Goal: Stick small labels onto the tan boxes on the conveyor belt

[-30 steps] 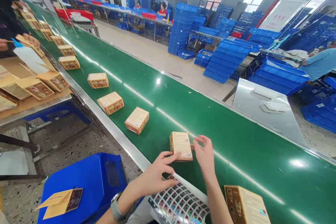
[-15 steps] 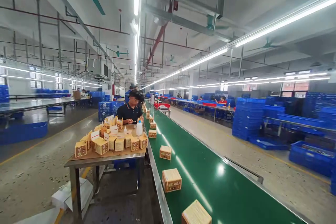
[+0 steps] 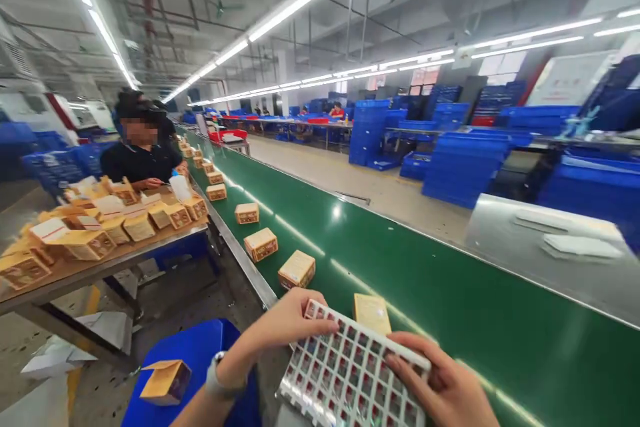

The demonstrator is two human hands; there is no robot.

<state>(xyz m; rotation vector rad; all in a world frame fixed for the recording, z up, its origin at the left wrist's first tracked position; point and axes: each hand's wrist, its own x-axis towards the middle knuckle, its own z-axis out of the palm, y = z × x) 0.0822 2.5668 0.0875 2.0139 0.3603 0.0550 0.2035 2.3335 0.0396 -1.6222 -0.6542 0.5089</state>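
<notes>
Between both hands: sticker sheet [image 3: 350, 373], tilted over near edge of green conveyor belt [image 3: 450, 293]. Left hand [image 3: 290, 320] at sheet's upper-left corner, fingers [image 3: 320, 327] curled, pinching edge. Right hand [image 3: 445, 383] on sheet's right edge, fingers [image 3: 400, 365] spread flat across top. Just beyond fingers: tan box [image 3: 371, 311] on belt, partly hidden by sheet. Further along belt: row of boxes [image 3: 260, 243]. Far left of fingers: bench [image 3: 100, 267] stacked with cartons, seated person [image 3: 137, 157] behind it.

Both hands held a sticker sheet [image 3: 350, 373] over the green conveyor belt [image 3: 450, 293]: left hand [image 3: 293, 320] at its top corner, right hand [image 3: 445, 387] on its right edge, beside a small box [image 3: 371, 312].
</notes>
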